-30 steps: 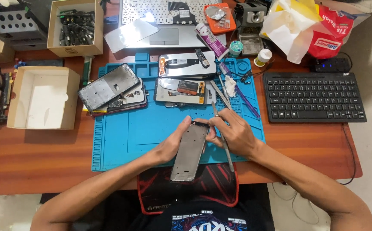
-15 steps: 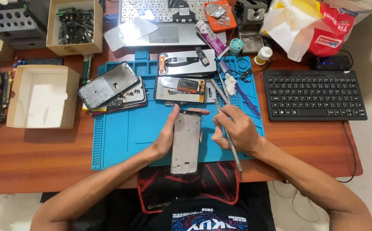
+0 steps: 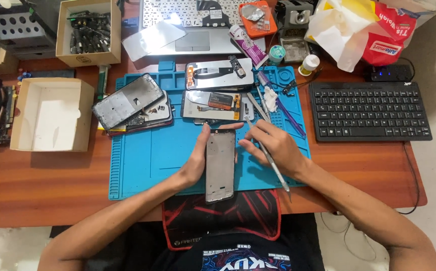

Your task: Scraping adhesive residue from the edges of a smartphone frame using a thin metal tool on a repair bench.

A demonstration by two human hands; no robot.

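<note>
On the blue mat [image 3: 142, 160], my left hand [image 3: 198, 160] gripped the phone frame [image 3: 220, 165]; my right hand [image 3: 273, 145] pinched a tool [image 3: 270, 160], best kept shallow at its edge

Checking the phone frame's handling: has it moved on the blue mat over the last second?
Yes. The phone frame shifted up the mat, farther from the person.
</note>
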